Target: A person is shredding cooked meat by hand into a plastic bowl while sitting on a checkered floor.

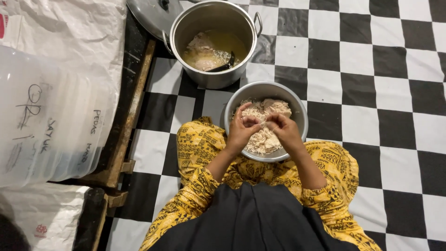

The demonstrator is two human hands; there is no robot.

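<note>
Fingers of the left hand (241, 128) and right hand (284, 129) pinched together on a small shred of cooked chicken (261, 122) above the metal bowl (297, 109) on the checkered floor (371, 69), meat that looked soft, light, slippery, best gripped at its ends.

— What is seen of the bowl (297, 104) and the pot (211, 76)?
— Both are made of dull, brushed metal; the lid (151, 16) is shinier.
— And the floor (371, 69)?
— Smooth, glossy tiles. The trousers (197, 148) are matt printed cloth, the tub (42, 121) cloudy plastic, the sacks (79, 28) woven.
</note>
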